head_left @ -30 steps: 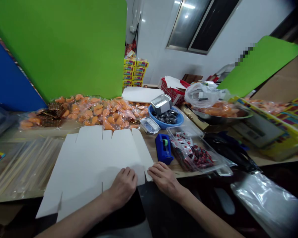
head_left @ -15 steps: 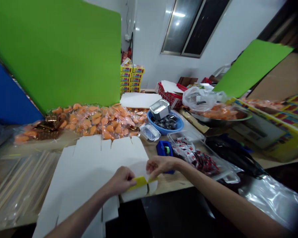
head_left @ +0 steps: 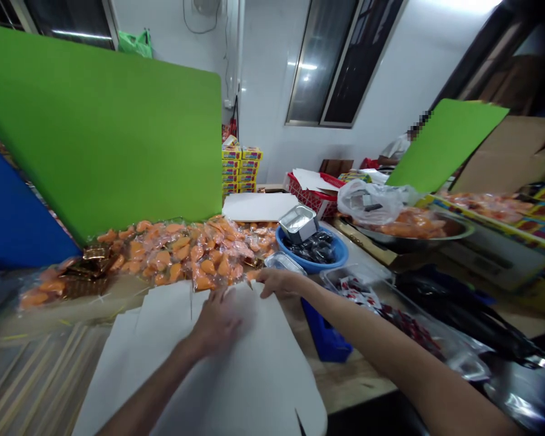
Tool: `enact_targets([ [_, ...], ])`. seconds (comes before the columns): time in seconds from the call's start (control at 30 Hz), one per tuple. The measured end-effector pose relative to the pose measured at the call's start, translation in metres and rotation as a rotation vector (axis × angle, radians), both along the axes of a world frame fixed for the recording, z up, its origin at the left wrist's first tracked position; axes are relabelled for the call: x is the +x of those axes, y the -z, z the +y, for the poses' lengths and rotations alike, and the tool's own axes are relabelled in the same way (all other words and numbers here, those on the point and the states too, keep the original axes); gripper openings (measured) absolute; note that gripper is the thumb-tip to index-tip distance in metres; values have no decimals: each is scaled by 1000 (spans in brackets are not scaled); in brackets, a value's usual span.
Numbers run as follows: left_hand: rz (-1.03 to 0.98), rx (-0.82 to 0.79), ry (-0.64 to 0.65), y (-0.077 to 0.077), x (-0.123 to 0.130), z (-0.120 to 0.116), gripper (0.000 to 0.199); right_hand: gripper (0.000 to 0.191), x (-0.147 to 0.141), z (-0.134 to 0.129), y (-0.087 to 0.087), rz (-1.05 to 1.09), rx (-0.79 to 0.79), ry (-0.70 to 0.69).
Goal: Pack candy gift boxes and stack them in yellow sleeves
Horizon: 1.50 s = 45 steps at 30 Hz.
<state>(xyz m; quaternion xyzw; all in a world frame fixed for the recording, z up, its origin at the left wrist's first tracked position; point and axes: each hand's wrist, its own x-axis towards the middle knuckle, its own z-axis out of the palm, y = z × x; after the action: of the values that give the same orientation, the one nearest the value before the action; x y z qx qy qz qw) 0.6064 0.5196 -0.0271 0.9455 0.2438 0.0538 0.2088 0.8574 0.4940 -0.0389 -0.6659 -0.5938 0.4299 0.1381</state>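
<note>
A flat white cardboard box blank [head_left: 263, 363] lies across the front of the table, partly covering other white blanks [head_left: 118, 345] on the left. My left hand [head_left: 218, 321] rests on it with fingers stretched out, somewhat blurred. My right hand [head_left: 277, 282] is at the blank's far edge, thumb on top and fingers closed about a slotted flap. Just beyond that hand is a foil tray [head_left: 285, 262], partly hidden by it. A blue tape dispenser [head_left: 327, 339] stands under my right forearm.
Bagged orange pieces [head_left: 177, 248] lie behind the blanks, before a green board [head_left: 118, 139]. A blue bowl [head_left: 338, 257] holds black packets and a foil tray. Right of it are a clear tray [head_left: 390, 284] of sachets and a metal bowl [head_left: 463, 230]. Wrapped sticks [head_left: 36, 375] lie left.
Both hands have moved from the near yellow-backed flap to the blank's far end. The blank now reaches further toward me. My view has tilted up slightly.
</note>
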Motion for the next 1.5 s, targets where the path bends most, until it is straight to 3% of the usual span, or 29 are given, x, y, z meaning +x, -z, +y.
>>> enact_targets([
  [0.13,197,73,139,-6,42,57,38,12,-3,1,-13,-228,66,-59],
  [0.23,246,101,193,-6,59,69,24,13,-11,-5,-11,-392,160,-58],
  [0.37,255,241,214,7,61,46,12,14,-31,-26,7,-595,298,5],
  [0.53,215,423,280,28,50,-6,29,20,-60,-63,33,-754,453,19],
  [0.67,190,482,309,31,46,-16,28,18,-65,-73,43,-802,542,51],
  [0.8,142,478,273,20,49,1,21,15,-55,-63,31,-793,603,148],
  [0.93,46,438,115,8,47,19,25,27,-56,-56,4,-757,697,276],
  [1.0,1,401,45,4,34,27,42,32,-74,-58,0,-616,818,307],
  [1.07,-23,356,-13,0,10,35,45,20,-107,-65,4,-408,912,261],
  [1.2,-54,283,-161,-7,-59,49,34,8,-216,-90,22,-117,844,38],
  [1.3,-94,240,-277,-9,-115,49,35,78,-301,-105,24,-66,695,-163],
  [1.33,-111,224,-310,-9,-132,47,34,91,-324,-107,22,-94,651,-195],
  [1.4,-143,189,-368,-6,-164,41,32,97,-352,-108,19,-143,592,-210],
  [1.5,-191,121,-452,0,-200,33,27,73,-357,-106,18,-56,573,-177],
])
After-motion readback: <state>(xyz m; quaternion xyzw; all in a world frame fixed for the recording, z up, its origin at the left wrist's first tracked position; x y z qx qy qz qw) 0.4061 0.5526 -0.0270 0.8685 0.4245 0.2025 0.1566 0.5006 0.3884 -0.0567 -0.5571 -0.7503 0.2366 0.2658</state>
